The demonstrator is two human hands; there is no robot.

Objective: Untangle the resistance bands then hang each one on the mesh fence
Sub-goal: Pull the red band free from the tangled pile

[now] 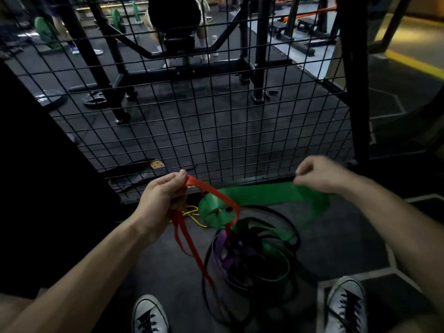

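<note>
My left hand (165,197) grips a thin red band (211,192) that loops over a wide green band (259,193) and trails down toward the floor. My right hand (317,175) pinches the top edge of the green band, stretched flat between the two hands. Below them hangs a tangle of black (283,222), purple (223,251) and green bands. A thin yellow band (192,213) lies on the floor behind the tangle. The black mesh fence (204,111) stands just beyond my hands, with no band hanging on it.
My two grey sneakers (149,316) (346,306) stand on dark rubber flooring at the bottom. Behind the fence are a black squat rack (257,56), weight plates (45,34) and people's legs. A thick black fence post (353,75) rises at the right.
</note>
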